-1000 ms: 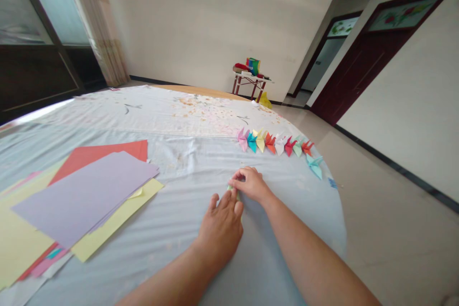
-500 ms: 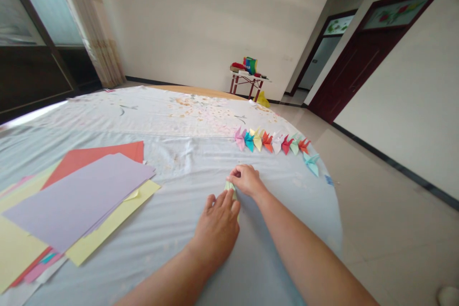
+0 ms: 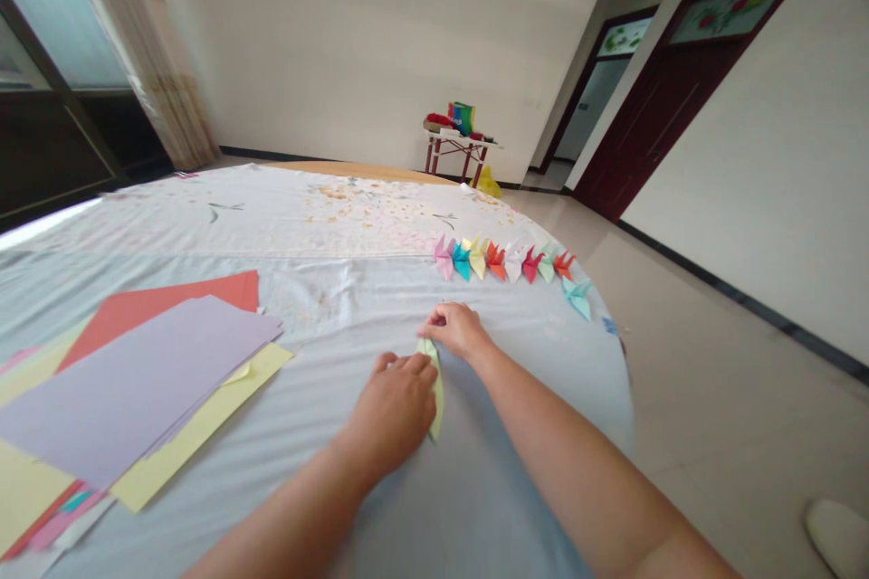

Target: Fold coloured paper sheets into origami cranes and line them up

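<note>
A narrow piece of folded light green paper [image 3: 438, 403] lies on the tablecloth between my hands, its lower point showing. My left hand [image 3: 396, 407] holds it down from the left, fingers curled over its middle. At the upper end, my right hand [image 3: 456, 330] pinches the tip between thumb and index finger. The paper's upper part is partly hidden by my fingers. Beyond my hands stands a row of several folded paper cranes in pink, blue, yellow, orange, white, red and green, including a pink crane [image 3: 444, 258]. A light blue crane [image 3: 577, 297] sits apart at the right.
Loose sheets lie at the left, a lavender sheet [image 3: 142, 389] on top of yellow paper [image 3: 204, 425] and orange paper [image 3: 159, 303]. The round table's cloth [image 3: 326, 507] curves away at the right. A small side table [image 3: 462, 145] with items stands by the wall.
The left hand has shifted down and left along the folded paper, exposing more of it. The right hand keeps its pinch at the top. The view has turned slightly right.
</note>
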`<act>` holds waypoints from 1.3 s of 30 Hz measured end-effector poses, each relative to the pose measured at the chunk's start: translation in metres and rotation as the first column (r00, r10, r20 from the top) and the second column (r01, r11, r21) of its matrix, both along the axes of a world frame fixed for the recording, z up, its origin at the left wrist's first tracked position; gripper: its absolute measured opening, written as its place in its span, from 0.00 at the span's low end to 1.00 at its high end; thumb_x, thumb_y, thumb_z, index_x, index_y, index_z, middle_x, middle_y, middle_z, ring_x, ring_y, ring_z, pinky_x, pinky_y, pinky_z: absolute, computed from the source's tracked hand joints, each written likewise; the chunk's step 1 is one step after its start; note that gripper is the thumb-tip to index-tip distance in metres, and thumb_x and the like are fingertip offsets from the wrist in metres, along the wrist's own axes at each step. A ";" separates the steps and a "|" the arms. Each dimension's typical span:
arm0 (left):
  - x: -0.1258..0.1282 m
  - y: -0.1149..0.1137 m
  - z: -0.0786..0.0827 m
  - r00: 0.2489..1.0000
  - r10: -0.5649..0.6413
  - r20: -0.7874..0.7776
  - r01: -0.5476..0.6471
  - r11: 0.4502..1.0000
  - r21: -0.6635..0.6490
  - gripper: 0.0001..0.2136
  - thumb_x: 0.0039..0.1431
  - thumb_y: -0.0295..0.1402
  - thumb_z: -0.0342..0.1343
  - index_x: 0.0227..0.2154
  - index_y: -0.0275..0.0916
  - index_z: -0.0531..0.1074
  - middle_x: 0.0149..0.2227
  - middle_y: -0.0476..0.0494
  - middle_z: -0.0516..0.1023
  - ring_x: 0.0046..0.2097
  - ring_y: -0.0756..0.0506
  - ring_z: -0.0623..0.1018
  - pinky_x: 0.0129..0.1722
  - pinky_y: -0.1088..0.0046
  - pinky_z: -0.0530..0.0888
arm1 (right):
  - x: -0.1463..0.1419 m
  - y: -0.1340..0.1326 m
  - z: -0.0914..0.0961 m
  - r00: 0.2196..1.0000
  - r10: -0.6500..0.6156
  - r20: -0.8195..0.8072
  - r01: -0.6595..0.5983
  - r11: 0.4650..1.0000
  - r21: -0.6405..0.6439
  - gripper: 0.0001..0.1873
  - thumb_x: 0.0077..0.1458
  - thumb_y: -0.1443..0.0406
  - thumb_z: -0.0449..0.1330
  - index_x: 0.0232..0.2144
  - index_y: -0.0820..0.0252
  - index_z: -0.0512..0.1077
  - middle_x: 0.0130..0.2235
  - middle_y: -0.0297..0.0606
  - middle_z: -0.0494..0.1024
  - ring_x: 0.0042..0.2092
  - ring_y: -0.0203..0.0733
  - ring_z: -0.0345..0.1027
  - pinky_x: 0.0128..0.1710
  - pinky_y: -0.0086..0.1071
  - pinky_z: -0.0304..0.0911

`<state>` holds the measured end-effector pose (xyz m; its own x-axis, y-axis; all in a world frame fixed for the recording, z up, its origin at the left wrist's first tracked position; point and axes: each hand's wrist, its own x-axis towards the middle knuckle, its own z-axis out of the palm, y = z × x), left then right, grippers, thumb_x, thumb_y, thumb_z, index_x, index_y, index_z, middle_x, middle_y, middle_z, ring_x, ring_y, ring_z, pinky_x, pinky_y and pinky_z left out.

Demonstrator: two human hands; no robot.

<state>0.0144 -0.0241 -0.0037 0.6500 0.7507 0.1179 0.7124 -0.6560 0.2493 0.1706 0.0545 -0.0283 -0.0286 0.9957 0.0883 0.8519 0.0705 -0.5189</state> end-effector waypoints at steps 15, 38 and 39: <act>-0.025 0.037 -0.006 0.935 -0.115 0.336 0.206 0.947 -0.248 0.17 0.56 0.27 0.42 0.44 0.45 0.71 0.44 0.52 0.76 0.47 0.50 0.73 0.48 0.75 0.65 | 0.011 -0.063 0.006 0.980 0.177 -0.089 -0.174 0.984 0.031 0.08 0.46 0.57 0.62 0.27 0.55 0.74 0.31 0.33 0.73 0.40 0.39 0.63 0.41 0.31 0.53; -0.022 0.024 -0.021 0.999 0.043 -0.009 -0.043 0.999 -0.004 0.19 0.60 0.40 0.40 0.55 0.51 0.59 0.57 0.52 0.63 0.57 0.39 0.60 0.48 0.57 0.60 | 0.005 -0.094 0.006 0.975 0.189 0.115 -0.205 0.969 0.141 0.25 0.44 0.45 0.57 0.42 0.49 0.70 0.42 0.37 0.67 0.46 0.44 0.55 0.45 0.37 0.50; -0.021 0.024 -0.021 0.999 0.041 -0.010 -0.041 0.999 0.008 0.19 0.60 0.39 0.39 0.54 0.51 0.59 0.57 0.52 0.64 0.56 0.39 0.60 0.48 0.57 0.60 | 0.004 -0.097 0.007 0.969 0.202 0.142 -0.223 0.963 0.152 0.24 0.46 0.45 0.56 0.42 0.48 0.70 0.43 0.37 0.67 0.46 0.45 0.54 0.45 0.38 0.50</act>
<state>-0.0067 -0.0003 -0.0249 0.6196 0.7761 0.1170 0.7415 -0.6277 0.2370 0.1751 -0.0426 -0.0210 -0.2596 0.9371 0.2335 0.8648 0.3332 -0.3756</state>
